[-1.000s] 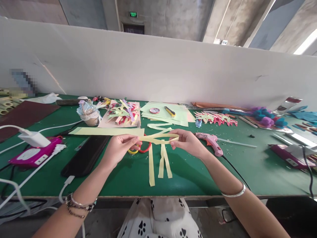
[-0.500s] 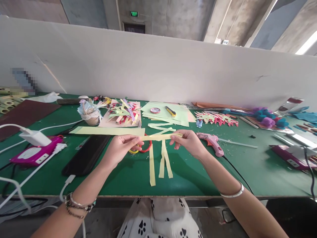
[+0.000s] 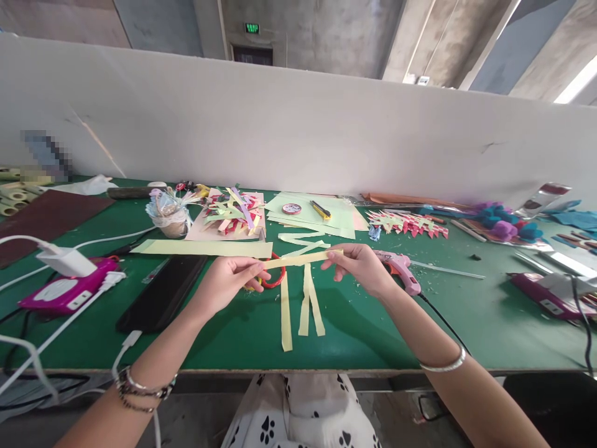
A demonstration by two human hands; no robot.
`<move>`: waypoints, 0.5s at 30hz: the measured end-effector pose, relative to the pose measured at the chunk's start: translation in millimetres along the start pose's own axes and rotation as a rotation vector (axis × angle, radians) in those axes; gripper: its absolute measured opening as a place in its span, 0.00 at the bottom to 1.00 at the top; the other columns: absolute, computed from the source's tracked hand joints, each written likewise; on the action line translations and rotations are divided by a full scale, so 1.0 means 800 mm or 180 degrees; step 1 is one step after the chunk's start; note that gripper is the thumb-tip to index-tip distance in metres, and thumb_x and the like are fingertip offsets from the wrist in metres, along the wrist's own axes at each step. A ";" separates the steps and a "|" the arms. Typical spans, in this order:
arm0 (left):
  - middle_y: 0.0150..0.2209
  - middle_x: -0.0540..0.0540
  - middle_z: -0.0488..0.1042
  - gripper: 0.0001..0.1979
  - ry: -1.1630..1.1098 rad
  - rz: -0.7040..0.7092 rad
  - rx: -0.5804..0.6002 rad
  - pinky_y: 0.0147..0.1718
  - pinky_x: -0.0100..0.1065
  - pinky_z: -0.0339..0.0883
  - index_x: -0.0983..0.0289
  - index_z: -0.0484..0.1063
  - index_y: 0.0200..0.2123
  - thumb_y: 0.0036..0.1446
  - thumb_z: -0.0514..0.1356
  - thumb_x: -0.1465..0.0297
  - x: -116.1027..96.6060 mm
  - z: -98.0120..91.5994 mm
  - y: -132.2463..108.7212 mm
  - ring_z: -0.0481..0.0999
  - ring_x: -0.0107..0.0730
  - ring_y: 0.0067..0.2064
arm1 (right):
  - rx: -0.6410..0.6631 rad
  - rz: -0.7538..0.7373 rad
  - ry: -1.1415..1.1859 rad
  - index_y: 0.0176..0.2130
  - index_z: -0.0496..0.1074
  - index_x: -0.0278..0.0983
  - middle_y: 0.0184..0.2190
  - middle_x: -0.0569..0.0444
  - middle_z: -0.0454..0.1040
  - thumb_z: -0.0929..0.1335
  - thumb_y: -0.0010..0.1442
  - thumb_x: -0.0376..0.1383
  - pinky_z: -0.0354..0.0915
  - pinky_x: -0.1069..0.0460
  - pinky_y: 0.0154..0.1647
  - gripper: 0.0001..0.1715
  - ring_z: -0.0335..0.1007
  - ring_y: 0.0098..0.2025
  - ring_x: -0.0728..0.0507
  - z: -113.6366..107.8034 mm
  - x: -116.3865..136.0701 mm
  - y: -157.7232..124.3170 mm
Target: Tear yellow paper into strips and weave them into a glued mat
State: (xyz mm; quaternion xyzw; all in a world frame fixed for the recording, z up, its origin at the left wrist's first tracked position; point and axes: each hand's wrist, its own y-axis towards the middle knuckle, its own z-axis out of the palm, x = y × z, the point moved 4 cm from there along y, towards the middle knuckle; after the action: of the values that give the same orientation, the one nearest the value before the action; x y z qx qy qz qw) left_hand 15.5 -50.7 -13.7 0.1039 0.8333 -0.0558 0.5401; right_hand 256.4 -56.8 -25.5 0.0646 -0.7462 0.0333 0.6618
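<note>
A: Readable text, quick?

B: One. Small rectangular green-lit sign point(image 3: 252, 28), high on the grey concrete wall point(image 3: 326, 37): "EXIT" on the lower line, tiny but legible. Upper line looks like Chinese characters, too blurred to read.

A: Flat round red-rimmed disc point(image 3: 291, 209), lying on pale green paper sheets point(image 3: 342, 219)?

B: Printed marks on its pale face, too small to make out.
</note>
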 end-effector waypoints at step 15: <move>0.29 0.56 0.79 0.16 -0.0041 0.0014 -0.0186 0.28 0.31 0.71 0.63 0.76 0.28 0.49 0.59 0.55 0.012 -0.003 -0.018 0.76 0.33 0.24 | -0.0410 -0.0269 0.0251 0.30 0.74 0.35 0.27 0.53 0.77 0.71 0.47 0.47 0.71 0.52 0.36 0.17 0.73 0.28 0.49 -0.011 0.001 0.001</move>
State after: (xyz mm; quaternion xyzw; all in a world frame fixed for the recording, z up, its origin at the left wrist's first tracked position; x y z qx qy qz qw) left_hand 6.4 -62.9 -22.2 0.0895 0.8309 -0.0310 0.5483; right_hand 264.9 -54.8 -23.8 0.0520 -0.7167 -0.0403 0.6943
